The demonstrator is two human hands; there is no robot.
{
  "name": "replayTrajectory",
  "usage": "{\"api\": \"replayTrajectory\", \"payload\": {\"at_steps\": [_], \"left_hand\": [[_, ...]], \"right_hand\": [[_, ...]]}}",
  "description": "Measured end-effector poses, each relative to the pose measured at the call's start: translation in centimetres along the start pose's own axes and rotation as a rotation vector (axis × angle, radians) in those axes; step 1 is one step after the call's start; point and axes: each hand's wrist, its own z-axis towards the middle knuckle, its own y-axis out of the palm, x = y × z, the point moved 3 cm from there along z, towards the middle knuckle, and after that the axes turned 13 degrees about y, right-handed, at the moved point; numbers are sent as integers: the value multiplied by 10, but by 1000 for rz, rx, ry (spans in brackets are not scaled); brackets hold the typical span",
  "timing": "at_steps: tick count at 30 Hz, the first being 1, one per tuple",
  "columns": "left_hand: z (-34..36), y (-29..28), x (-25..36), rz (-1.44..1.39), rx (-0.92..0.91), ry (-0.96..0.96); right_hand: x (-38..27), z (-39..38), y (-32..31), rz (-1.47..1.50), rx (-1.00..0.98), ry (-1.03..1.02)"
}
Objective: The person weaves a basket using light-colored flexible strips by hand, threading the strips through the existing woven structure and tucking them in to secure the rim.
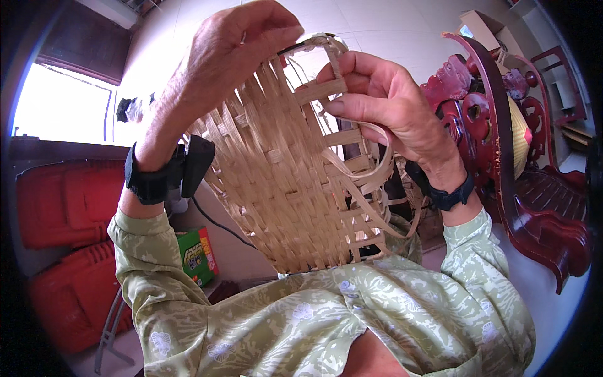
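In front of me stands a woven panel (276,169) of flat tan strips on a frame, its lower edge against my shirt. The left and middle are densely woven; the right side has open gaps between crossing strips. My left hand (242,47) is bent over the top left edge and grips it, with its fingertips partly hidden. At the upper right, my right hand (389,103) pinches a flat strip (321,91) between thumb and fingers at the gaps. A loose strip (370,177) loops below that hand and hangs down the right side.
Carved dark red wooden furniture (502,132) stands close on my right. Red plastic chairs (69,204) are on the left, near a green box (198,256). A black cable (220,220) runs from my left wrist strap behind the panel. Cardboard boxes (480,28) sit at the far right.
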Motion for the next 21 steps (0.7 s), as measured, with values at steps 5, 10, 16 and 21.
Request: {"api": "replayTrajectory", "payload": {"at_steps": [5,10,16,21], "left_hand": [[8,5,33,-28,-390,-292],[9,-5,18,-175,-561,-244],[14,0,16,-245,-625,-219],[18,5,13,-203,-587,-239]], "right_hand": [[6,4,1,146,-12,-26],[9,6,2,148,24,-61],[-3,2,10,-9,178,-173],[-8,2,5,-127,193,-173]]}}
